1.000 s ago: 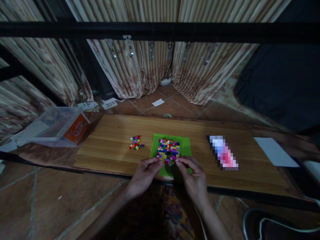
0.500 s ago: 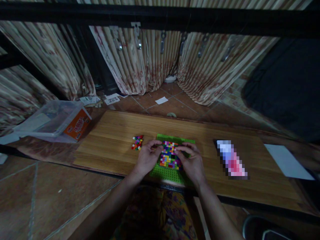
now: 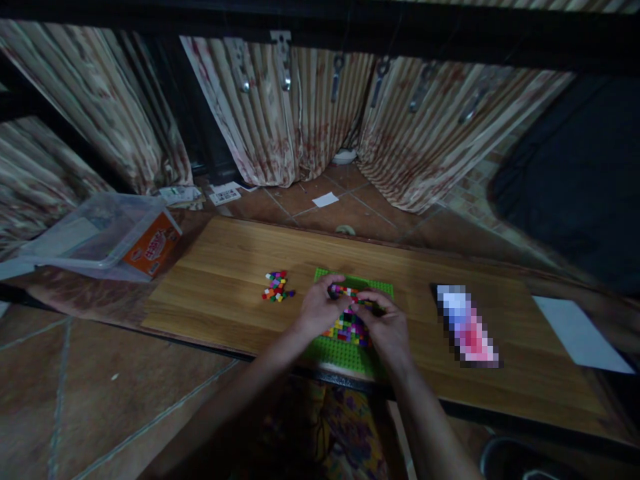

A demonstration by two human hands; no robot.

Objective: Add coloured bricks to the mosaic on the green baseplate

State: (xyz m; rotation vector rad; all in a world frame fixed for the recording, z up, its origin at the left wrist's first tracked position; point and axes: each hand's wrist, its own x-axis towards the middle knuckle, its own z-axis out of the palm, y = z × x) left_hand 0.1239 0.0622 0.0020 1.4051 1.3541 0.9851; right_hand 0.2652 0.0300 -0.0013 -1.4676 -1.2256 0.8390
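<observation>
A green baseplate [image 3: 340, 350] lies near the front edge of a wooden board [image 3: 225, 267]. A patch of small multicoloured bricks [image 3: 350, 327] covers its middle. My left hand [image 3: 317, 310] and my right hand [image 3: 385, 327] rest on the patch, fingers curled and pinching at its far row of bricks. The hands hide much of the patch. A small loose pile of coloured bricks [image 3: 277, 286] lies on the board to the left of the plate, a little beyond my left hand.
A blurred oblong object [image 3: 467, 327] lies on the board to the right. A white sheet [image 3: 580, 333] sits at the far right. A clear plastic box with an orange label [image 3: 107, 237] stands left of the board. Striped curtains hang behind, over a tiled floor.
Both hands moved from the near edge of the brick patch up to its far edge and drew together. The camera tipped downward a little.
</observation>
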